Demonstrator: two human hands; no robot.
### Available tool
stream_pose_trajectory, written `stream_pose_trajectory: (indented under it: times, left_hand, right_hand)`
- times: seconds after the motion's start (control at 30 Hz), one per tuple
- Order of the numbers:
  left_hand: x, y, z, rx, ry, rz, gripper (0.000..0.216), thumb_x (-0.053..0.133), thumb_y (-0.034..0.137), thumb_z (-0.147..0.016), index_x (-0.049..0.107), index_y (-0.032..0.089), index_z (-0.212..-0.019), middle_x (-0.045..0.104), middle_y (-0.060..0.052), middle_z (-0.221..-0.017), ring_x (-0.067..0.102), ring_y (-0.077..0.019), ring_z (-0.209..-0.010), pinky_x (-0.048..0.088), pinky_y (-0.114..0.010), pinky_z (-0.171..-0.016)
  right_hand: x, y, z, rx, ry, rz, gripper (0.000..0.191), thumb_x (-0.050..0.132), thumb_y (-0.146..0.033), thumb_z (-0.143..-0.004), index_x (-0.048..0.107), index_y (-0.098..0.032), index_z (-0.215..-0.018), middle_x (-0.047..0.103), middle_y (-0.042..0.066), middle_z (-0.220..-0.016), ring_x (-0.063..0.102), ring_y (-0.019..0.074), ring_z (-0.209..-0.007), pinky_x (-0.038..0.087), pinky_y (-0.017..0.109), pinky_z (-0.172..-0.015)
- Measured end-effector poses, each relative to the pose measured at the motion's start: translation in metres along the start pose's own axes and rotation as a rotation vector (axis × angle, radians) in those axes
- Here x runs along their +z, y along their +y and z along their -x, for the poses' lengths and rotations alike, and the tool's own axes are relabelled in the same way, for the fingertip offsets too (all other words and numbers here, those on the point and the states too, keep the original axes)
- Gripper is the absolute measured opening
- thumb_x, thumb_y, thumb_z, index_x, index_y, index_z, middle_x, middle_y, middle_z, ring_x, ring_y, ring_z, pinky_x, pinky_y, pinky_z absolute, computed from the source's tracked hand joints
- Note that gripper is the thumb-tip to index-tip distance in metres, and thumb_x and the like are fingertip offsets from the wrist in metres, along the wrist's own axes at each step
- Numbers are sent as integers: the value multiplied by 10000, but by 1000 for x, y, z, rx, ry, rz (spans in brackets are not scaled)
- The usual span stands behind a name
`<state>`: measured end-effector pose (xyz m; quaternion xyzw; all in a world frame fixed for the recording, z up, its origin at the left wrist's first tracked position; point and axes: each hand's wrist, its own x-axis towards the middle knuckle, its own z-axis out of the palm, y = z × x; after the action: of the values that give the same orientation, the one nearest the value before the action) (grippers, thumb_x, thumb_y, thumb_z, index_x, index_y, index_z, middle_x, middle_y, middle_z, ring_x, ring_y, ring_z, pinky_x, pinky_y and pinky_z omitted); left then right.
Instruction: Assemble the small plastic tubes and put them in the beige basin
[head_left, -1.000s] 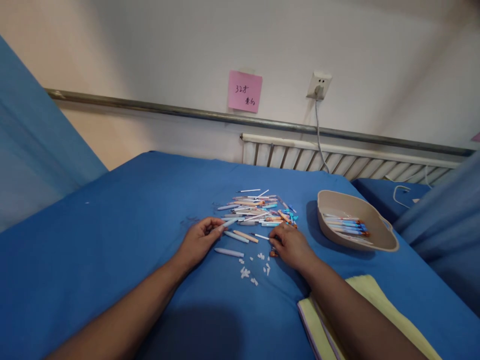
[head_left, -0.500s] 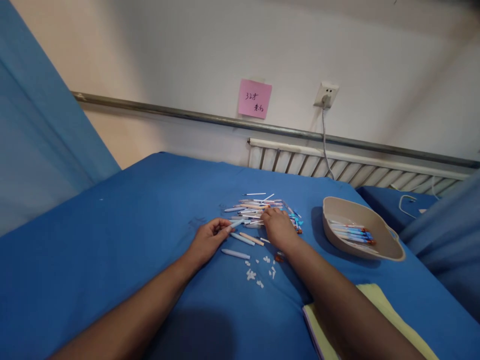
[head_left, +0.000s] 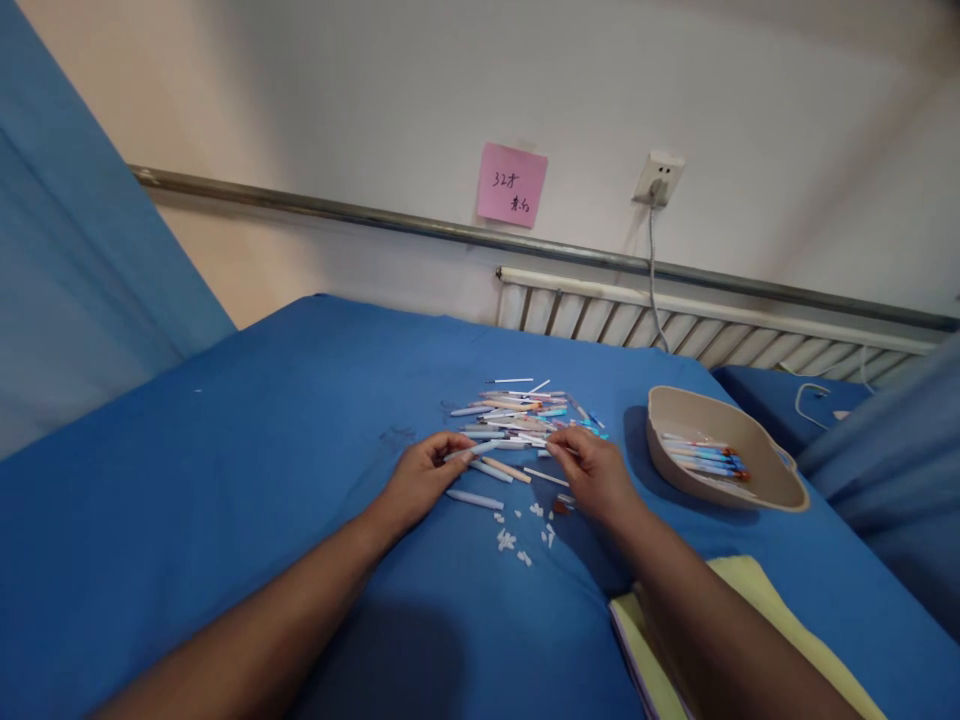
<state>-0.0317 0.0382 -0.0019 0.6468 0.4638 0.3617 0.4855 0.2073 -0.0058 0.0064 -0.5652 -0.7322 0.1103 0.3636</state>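
Observation:
My left hand (head_left: 427,475) pinches a pale blue pen barrel (head_left: 480,450), held slantwise above the sheet with its far end toward the right. My right hand (head_left: 596,472) is closed at the fingertips on a thin white pen refill (head_left: 534,440), which points left toward the barrel. Whether the two touch cannot be made out. Just beyond both hands lies a heap of pen parts (head_left: 517,405) with several refills and coloured pieces. Nearer me are a peach barrel (head_left: 511,470), a lilac barrel (head_left: 474,499), a loose white refill (head_left: 547,477) and small white tips (head_left: 507,541).
To the right stands a beige basket (head_left: 780,490) with several pens (head_left: 709,462) in it. A yellow cloth or pad (head_left: 750,590) lies under my right forearm. The blue sheet (head_left: 247,450) reaches back to a wall with a radiator (head_left: 570,315) and a metal rail (head_left: 420,228).
My right hand has drawn back from the heap toward the right and now has a white refill in its fingertips. The left hand keeps its barrel in nearly the same place.

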Motion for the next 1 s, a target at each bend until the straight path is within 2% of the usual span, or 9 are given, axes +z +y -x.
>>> stream_pose_trajectory:
  times: [0.07,0.17,0.7,0.87,1.0]
  left_hand:
    - [2,1,1,13,-35,7,283,618,406,-720,643,168,-870,658,-14,-796,577,-155,-715,442,-252,-662]
    - [6,2,3,6,-73,7,282,613,401,-733,643,168,-890,661,-23,-820,581,-162,-740,448,-255,-680]
    - [6,5,5,-17,-116,-51,277,596,398,-751,653,172,-900,666,-23,-817,590,-168,-744,461,-280,-694]
    - [7,4,6,3,-117,-61,283,605,385,-752,662,162,-917,677,-30,-838,598,-170,-752,458,-260,-688]
    - [10,7,9,7,-157,-83,274,596,369,-759,671,170,-931,692,-36,-875,611,-177,-766,464,-263,-705]
  right_hand:
    - [-4,2,14,19,42,-144,167,469,-284,-873,624,-231,-836,649,28,-870,590,185,-841,434,299,-765]
    - [-5,5,25,63,51,-209,166,485,-283,-859,635,-234,-808,646,21,-837,592,187,-829,434,303,-763]
    - [-10,6,23,31,74,-163,159,475,-255,-857,618,-207,-807,632,31,-826,574,166,-782,424,272,-723]
    - [-9,3,24,8,37,-147,159,474,-243,-862,611,-198,-795,614,25,-793,576,160,-779,428,267,-733]
    - [-3,1,27,48,-30,-166,166,463,-260,-873,600,-208,-796,596,17,-779,582,149,-721,441,247,-660]
